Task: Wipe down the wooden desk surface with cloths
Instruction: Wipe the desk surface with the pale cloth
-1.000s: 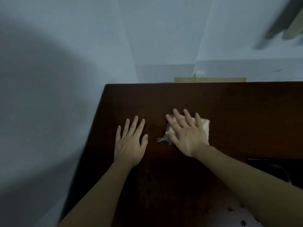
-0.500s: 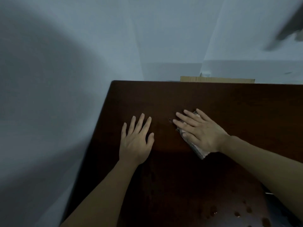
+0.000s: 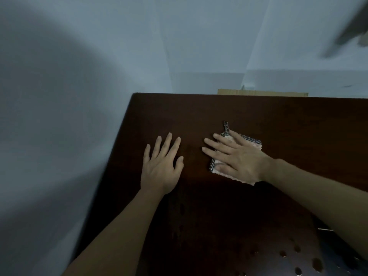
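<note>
The dark wooden desk [image 3: 278, 120] fills the middle and right of the view. A small pink cloth [image 3: 253, 143] with a dark checkered border and a hanging loop lies on it. My right hand [image 3: 237, 156] presses flat on the cloth, fingers straight and pointing left. Most of the cloth is hidden under that hand. My left hand [image 3: 162, 164] rests flat on the bare wood to the left of the cloth, fingers spread, touching nothing else.
The desk's left edge [image 3: 119, 148] runs close to my left hand, with pale floor or wall beyond it. A light wooden board [image 3: 262, 92] shows behind the desk's far edge. A dark perforated seat back [image 3: 288, 255] sits at the bottom right.
My right hand has slid the cloth away from me and to the right, turning it so the loop now points away. The left hand has stayed in place.
</note>
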{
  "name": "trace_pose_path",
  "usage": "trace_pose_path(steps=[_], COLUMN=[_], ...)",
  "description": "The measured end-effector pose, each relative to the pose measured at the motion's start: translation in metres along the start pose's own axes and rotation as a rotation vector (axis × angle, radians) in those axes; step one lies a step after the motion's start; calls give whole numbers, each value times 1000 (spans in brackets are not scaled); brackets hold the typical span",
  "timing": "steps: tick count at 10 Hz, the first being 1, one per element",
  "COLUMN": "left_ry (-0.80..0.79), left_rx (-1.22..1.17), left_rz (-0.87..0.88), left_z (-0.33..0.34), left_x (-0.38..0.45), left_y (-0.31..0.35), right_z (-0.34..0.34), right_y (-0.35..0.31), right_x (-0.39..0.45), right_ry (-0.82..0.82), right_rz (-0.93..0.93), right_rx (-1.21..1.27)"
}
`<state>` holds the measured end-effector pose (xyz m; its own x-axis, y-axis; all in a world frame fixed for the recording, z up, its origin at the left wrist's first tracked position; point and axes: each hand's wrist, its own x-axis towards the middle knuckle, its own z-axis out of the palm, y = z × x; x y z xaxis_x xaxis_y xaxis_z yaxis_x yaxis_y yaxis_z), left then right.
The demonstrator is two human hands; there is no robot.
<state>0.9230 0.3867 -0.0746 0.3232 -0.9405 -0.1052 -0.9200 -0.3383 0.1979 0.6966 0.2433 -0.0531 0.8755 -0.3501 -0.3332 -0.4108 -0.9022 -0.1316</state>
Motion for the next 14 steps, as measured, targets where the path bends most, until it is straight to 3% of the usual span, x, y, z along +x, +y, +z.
trace_pose_path(steps=[1, 2, 3, 4, 5, 8, 10, 11, 12, 14], left_ry=[-9, -12, 3, 14, 9, 4, 4, -8, -14, -20], left_rx=[-4, -14, -4, -6, -18, 0, 21, 23, 27, 41], left_rz=[-3, 5, 2, 9, 8, 6, -4, -7, -16, -21], left_z=[0, -2, -1, 0, 0, 1, 1, 0, 0, -2], left_x=[1, 2, 2, 1, 1, 1, 2, 2, 2, 3], left_y=[0, 1, 0, 0, 0, 1, 1, 1, 1, 3], right_z=[2, 6, 2, -1, -1, -7, 18, 8, -2, 3], right_y=[7, -22, -47, -36, -8, -27, -81, -47, -9, -9], right_x=[4, 14, 28, 27, 16, 40, -25, -16, 12, 26], right_ry=[37, 146, 126, 126, 90, 127, -22, -27, 36, 149], right_rz=[31, 476, 774, 625, 320, 622, 418, 376, 395, 497], right_rx=[-1, 107, 268, 190, 81, 254, 92, 46, 23, 74])
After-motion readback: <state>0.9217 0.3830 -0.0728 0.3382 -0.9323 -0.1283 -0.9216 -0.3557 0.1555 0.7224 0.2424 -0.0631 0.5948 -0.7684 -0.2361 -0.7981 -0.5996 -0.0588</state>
